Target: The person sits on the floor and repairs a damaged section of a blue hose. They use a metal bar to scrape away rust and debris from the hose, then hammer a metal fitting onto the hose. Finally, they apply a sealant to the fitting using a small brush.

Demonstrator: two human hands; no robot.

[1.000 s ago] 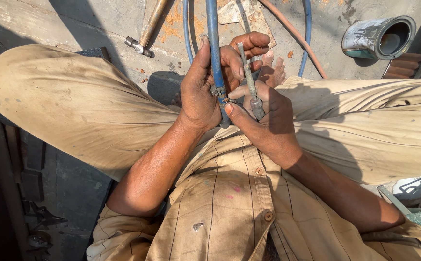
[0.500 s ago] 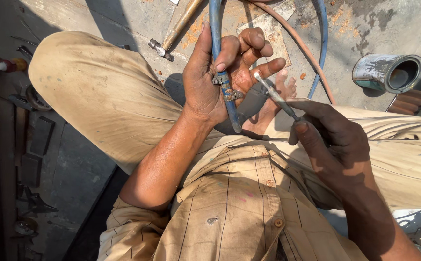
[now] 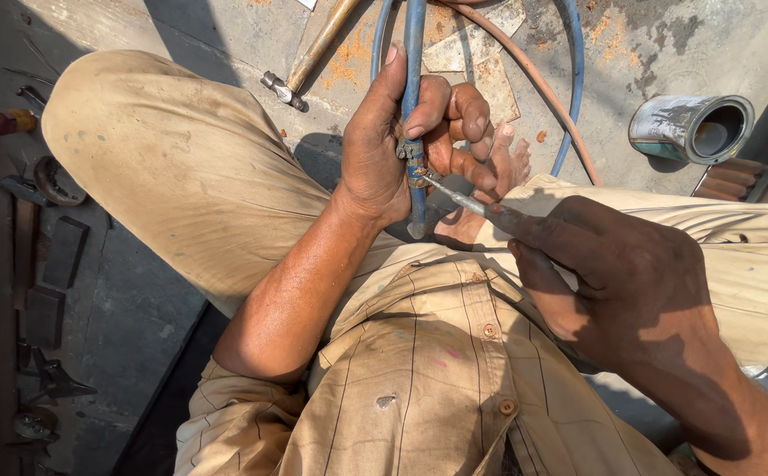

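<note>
The left hand is squeezing the blue hose, while the right hand, at its four o'clock, is pinching a thin metal tool touching the hose's clamp.

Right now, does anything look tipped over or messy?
Yes. A metal can lies on its side on the stained concrete floor, its open mouth facing sideways. Nothing seems to have spilled from it. Otherwise, the left hand grips a blue hose while the right hand works a thin tool at its clamp.
</note>
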